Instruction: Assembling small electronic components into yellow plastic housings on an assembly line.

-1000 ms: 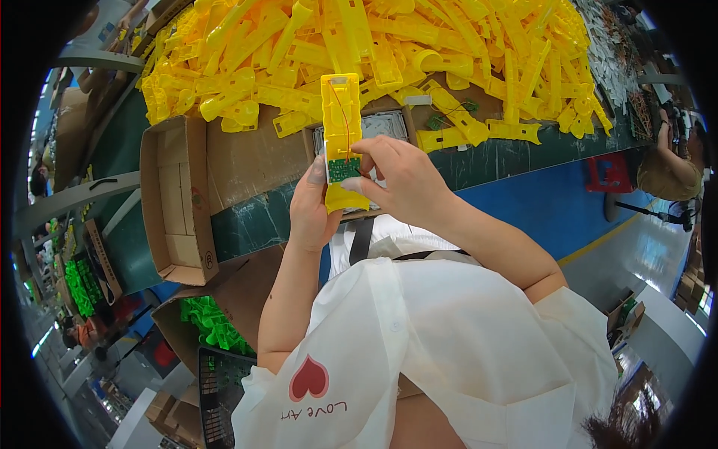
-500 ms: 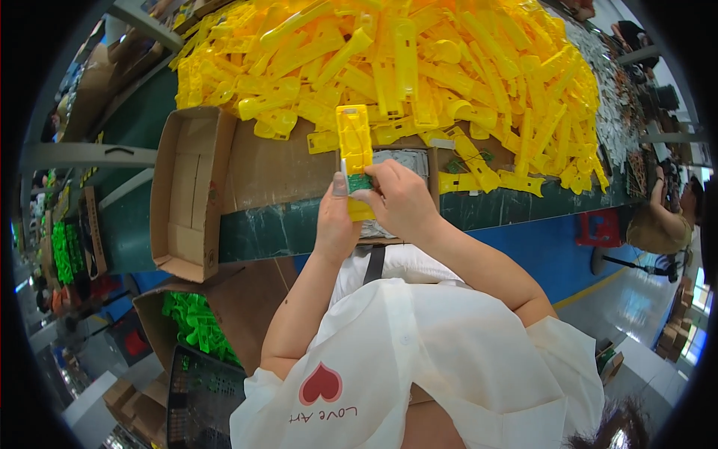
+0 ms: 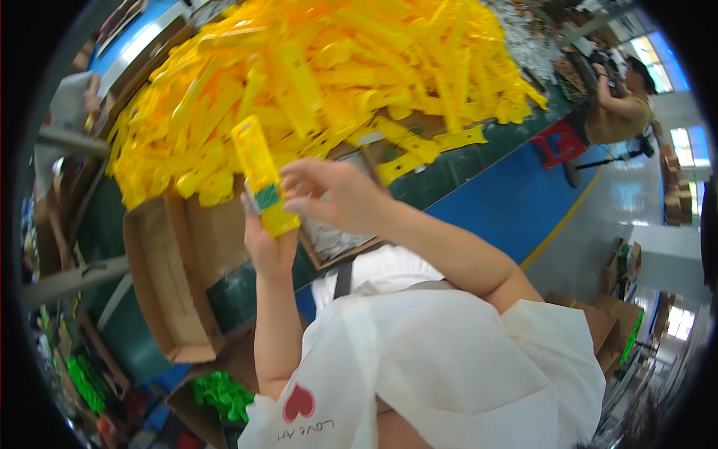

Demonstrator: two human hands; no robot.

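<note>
My left hand (image 3: 268, 243) is closed around the lower end of a long yellow plastic housing (image 3: 254, 153), which points away from me and tilts to the left. Set into the housing, near its lower part, is a small green circuit board (image 3: 267, 197). My right hand (image 3: 329, 193) hovers at the right side of the board, thumb and forefinger parted, with nothing visible between them. Motion blur hides whether its fingertips touch the housing.
A big heap of yellow plastic housings (image 3: 321, 75) covers the green workbench (image 3: 479, 153). Before me stands a box of pale parts (image 3: 336, 239); left of it is a cardboard tray (image 3: 168, 277). Green parts (image 3: 222, 394) fill a carton below. Another person (image 3: 624, 105) is at far right.
The whole view has turned, so bench and heap appear slanted. My right finger and thumb have come away from the circuit board, which now shows more fully. My left hand keeps its hold.
</note>
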